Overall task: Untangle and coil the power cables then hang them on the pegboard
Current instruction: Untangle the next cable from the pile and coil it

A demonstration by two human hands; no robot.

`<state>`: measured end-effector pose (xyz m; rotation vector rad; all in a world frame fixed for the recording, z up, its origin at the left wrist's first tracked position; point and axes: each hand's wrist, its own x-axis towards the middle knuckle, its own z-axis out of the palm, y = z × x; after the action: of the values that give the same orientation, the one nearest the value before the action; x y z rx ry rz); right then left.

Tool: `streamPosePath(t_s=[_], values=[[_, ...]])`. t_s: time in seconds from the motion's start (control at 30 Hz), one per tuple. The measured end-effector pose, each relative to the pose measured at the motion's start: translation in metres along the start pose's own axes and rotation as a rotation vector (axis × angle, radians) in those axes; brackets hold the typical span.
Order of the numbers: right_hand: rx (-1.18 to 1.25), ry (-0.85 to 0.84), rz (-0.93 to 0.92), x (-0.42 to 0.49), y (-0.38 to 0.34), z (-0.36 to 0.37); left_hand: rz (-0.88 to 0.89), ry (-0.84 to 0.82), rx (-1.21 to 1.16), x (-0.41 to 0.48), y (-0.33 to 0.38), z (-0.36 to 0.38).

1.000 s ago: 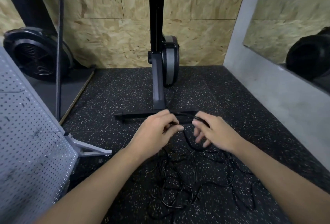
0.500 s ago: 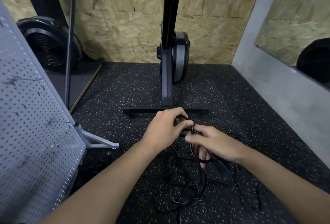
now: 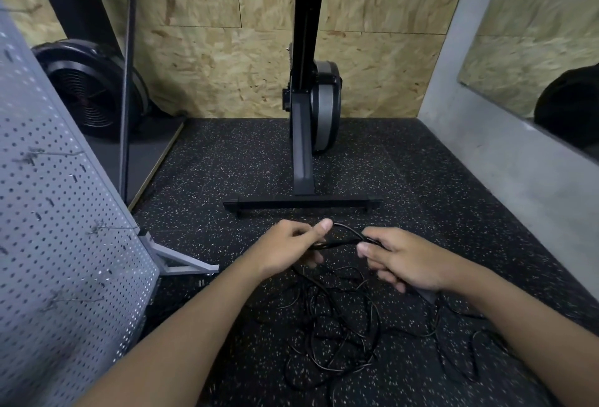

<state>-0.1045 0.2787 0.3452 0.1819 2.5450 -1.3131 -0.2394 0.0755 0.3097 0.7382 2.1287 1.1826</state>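
Black rubber floor (image 3: 405,179), speckled white and grainy, with OSB chipboard walls (image 3: 227,66) behind. Left hand (image 3: 285,247) grips a black cable (image 3: 343,241): fingers curled under it, thumb laid on top. Right hand (image 3: 408,260) grips the same cable close by, its fingers (image 3: 369,249) curled narrow round it. Between the hands the cable runs doubled, one strand arching up as a thin smooth loop. The hands are near each other, not touching, held just above the floor. Below them the tangle (image 3: 340,335) of thin, round black cords lies on the floor in loose overlapping loops; probably more than one cable, hard to separate against the dark floor. Pegboard (image 3: 64,244) at left is grey perforated metal, tilted on a grey angled foot (image 3: 181,260), with thin wire hooks (image 3: 110,228) sticking out and nothing hung on them. Black exercise machine (image 3: 303,147) stands upright past the hands on a flat T-shaped base. Round black fan housing (image 3: 90,92) sits at far left. Mirror (image 3: 534,33) hangs on the grey right wall.
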Motion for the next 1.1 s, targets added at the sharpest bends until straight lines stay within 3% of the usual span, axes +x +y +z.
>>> streamPosePath(t_s=[0.27,0.37,0.5,0.7,0.8,1.03,1.1], values=[[-0.032,0.332,-0.057,0.001,-0.001,-0.017,0.072,0.110,-0.316,-0.008,0.007,0.000],[-0.177,0.440,-0.122,0.006,-0.001,-0.009,-0.006,0.168,-0.492,-0.007,0.021,0.010],[-0.151,0.483,-0.214,0.017,0.003,0.002,-0.115,0.221,-0.672,-0.004,0.036,0.012],[-0.100,0.446,-0.235,0.028,0.016,0.006,-0.177,0.264,-0.791,0.004,0.050,0.018],[-0.194,0.440,-0.254,0.035,0.024,0.002,-0.183,0.302,-0.846,0.009,0.054,0.020],[-0.192,0.056,-0.182,0.035,0.023,0.011,-0.214,0.454,-0.966,0.015,0.053,0.015],[-0.212,0.018,-0.158,0.036,0.019,0.019,-0.198,0.486,-0.925,0.016,0.053,0.015]])
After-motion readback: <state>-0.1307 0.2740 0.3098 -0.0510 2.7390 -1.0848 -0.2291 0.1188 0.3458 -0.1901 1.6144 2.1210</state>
